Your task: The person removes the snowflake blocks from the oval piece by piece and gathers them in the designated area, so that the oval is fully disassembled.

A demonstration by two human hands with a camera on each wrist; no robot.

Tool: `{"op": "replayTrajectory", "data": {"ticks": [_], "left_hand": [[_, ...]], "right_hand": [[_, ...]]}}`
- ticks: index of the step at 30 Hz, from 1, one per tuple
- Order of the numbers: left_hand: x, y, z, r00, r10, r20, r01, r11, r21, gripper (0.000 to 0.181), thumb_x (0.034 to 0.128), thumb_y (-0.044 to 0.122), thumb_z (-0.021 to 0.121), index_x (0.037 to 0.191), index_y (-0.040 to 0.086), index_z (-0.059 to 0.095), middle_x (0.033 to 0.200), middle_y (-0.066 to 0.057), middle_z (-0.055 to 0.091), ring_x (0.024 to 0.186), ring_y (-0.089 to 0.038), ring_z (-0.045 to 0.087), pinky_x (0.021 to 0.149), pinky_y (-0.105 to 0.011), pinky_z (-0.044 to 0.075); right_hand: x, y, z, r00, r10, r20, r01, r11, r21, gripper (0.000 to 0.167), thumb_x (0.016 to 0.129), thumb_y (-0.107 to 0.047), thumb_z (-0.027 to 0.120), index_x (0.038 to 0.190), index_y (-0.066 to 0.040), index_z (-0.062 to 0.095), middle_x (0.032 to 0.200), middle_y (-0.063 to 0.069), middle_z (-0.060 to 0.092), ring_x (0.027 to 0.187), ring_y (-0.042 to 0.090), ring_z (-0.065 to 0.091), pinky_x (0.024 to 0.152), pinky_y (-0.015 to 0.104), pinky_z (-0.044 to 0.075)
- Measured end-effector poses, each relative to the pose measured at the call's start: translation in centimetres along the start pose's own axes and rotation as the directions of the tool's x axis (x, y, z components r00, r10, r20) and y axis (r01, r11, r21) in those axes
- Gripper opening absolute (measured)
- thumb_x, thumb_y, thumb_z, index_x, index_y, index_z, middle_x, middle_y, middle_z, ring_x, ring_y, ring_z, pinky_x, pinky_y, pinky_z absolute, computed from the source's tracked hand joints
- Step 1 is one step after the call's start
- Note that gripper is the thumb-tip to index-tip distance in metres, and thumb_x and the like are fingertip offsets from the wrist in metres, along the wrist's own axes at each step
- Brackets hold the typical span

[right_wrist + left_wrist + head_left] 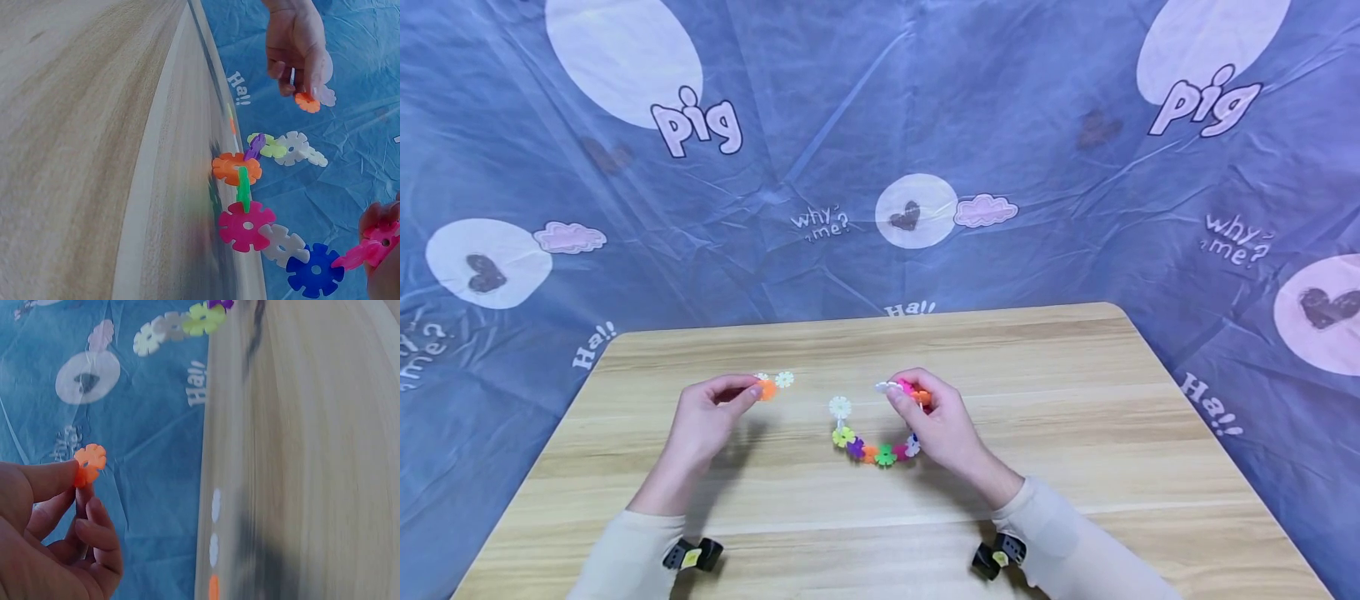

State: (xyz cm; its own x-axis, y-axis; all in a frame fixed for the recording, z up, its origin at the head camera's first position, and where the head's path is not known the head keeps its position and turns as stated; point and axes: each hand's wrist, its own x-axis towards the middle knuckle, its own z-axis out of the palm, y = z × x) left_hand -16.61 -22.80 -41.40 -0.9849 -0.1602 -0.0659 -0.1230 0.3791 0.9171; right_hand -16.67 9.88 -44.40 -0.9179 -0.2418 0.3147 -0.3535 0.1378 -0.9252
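My left hand [703, 417] pinches an orange flower-shaped plastic disc [92, 464] between thumb and fingers, above the left-middle of the table. To the right, my right hand [947, 425] grips one end of a chain of interlocked flower discs, where a pink disc [380, 242] shows at the fingers. From there the chain curves down and left through a blue disc [315, 270], a green disc [885, 454] and a purple disc [255, 147]. A white disc [839, 407] forms its free end, apart from the left hand.
Near the left hand, a loose white disc [785, 379] lies on the wooden table [1037, 350]. Another white disc [214, 550] and an orange one [214, 587] lie in line with it. Blue printed cloth [760, 275] hangs behind the table.
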Motion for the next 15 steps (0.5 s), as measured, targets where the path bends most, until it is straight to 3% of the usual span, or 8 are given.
{"op": "replayTrajectory", "data": {"ticks": [4, 8, 15], "left_hand": [[0.2, -0.5, -0.9, 0.999, -0.035, -0.004, 0.035, 0.999, 0.018, 0.033, 0.1025, 0.018, 0.076, 0.130, 0.000, 0.075, 0.106, 0.012, 0.079, 0.095, 0.007, 0.066, 0.084, -0.014, 0.055], [0.4, -1.0, -1.5, 0.999, -0.043, -0.006, 0.043, 0.998, 0.047, 0.035, 0.1021, 0.017, 0.076, 0.131, -0.002, 0.074, 0.111, 0.004, 0.081, 0.092, 0.007, 0.067, 0.083, -0.015, 0.057], [1.0, -2.0, -2.9, 0.999, -0.041, -0.001, 0.041, 0.994, 0.103, 0.034, 0.1032, 0.013, 0.073, 0.130, -0.008, 0.072, 0.100, 0.003, 0.081, 0.086, -0.001, 0.071, 0.078, -0.021, 0.060]], "right_hand": [[0.0, 0.2, 0.0, 1.000, 0.000, -0.002, 0.000, 1.000, -0.001, 0.013, 0.108, -0.015, 0.065, 0.115, -0.008, 0.073, 0.076, 0.000, 0.054, 0.059, 0.004, 0.046, 0.048, 0.024, 0.044], [0.0, 0.3, 0.1, 1.000, -0.004, -0.003, 0.004, 1.000, -0.003, 0.013, 0.108, -0.014, 0.065, 0.115, -0.007, 0.073, 0.077, 0.000, 0.054, 0.058, 0.004, 0.046, 0.047, 0.024, 0.045], [0.0, 0.2, 0.1, 1.000, -0.001, 0.001, 0.001, 1.000, -0.001, 0.012, 0.108, -0.014, 0.065, 0.115, -0.007, 0.073, 0.077, 0.001, 0.054, 0.059, 0.004, 0.046, 0.047, 0.024, 0.045]]}}
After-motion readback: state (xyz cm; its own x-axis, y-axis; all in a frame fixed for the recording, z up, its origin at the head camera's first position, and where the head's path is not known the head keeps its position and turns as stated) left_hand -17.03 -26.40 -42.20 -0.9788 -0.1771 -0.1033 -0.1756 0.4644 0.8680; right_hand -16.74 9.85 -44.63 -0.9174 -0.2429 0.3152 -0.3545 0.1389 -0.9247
